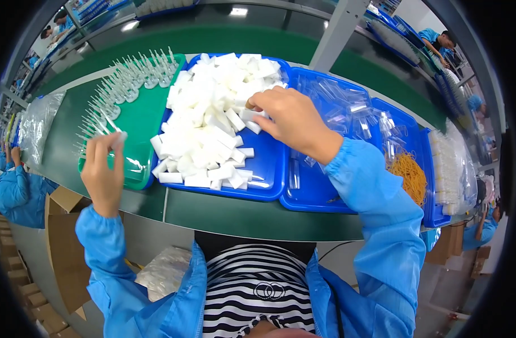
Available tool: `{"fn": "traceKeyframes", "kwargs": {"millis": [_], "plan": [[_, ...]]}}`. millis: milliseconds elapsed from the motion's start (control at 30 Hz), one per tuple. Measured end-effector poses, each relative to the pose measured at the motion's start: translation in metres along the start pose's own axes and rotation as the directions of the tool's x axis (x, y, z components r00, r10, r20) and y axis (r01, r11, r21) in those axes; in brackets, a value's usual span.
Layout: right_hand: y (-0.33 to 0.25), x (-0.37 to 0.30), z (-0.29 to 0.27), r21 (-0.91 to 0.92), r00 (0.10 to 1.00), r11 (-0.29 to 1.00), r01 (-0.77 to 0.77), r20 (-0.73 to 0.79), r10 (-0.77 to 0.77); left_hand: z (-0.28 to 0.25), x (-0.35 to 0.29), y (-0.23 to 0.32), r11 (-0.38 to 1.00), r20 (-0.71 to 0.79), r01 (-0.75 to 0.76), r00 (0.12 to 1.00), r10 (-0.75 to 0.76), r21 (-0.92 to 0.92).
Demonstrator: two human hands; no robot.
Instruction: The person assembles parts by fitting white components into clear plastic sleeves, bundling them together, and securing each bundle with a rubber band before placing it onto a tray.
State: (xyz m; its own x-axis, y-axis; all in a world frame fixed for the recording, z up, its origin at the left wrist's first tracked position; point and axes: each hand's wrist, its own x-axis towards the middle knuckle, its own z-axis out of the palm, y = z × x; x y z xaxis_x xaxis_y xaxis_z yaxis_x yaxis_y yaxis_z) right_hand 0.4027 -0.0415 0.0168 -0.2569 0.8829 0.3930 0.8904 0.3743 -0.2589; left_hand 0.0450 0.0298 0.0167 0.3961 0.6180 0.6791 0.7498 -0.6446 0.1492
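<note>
Hands are well apart. The left hand pinches a small whitish piece at its one o'clock, over the green tray. White blocks heap at that hand's two o'clock. The right hand has finger and thumb about one block at nine o'clock; whether it grips, I cannot tell.

Workroom setting: green counter in foreground — long green strip and pale upright post beyond; grey floor below — cardboard box at lower left.
</note>
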Motion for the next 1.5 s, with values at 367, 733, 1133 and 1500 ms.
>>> {"fn": "traceKeyframes", "kwargs": {"millis": [367, 733, 1133, 1500], "plan": [[-0.003, -0.004, 0.03, -0.108, 1.0, 0.994, 0.018, 0.02, -0.016, 0.028, -0.075, 0.146, 0.598, -0.231, -0.282, 0.959, 0.162, -0.75], [-0.085, -0.065, -0.065, 0.338, 0.925, 0.896, -0.288, -0.143, 0.351, 0.034, -0.057, 0.183, 0.651, -0.066, -0.118, 0.992, 0.104, -0.75], [-0.102, -0.119, -0.019, 0.207, 0.901, 0.969, -0.138, -0.38, 0.209, 0.053, -0.039, 0.21, 0.732, -0.004, -0.087, 0.993, 0.114, -0.675], [-0.103, -0.116, -0.028, 0.139, 0.892, 0.973, -0.185, -0.393, 0.226, 0.056, -0.037, 0.214, 0.751, 0.026, -0.102, 0.987, 0.156, -0.652]]}}
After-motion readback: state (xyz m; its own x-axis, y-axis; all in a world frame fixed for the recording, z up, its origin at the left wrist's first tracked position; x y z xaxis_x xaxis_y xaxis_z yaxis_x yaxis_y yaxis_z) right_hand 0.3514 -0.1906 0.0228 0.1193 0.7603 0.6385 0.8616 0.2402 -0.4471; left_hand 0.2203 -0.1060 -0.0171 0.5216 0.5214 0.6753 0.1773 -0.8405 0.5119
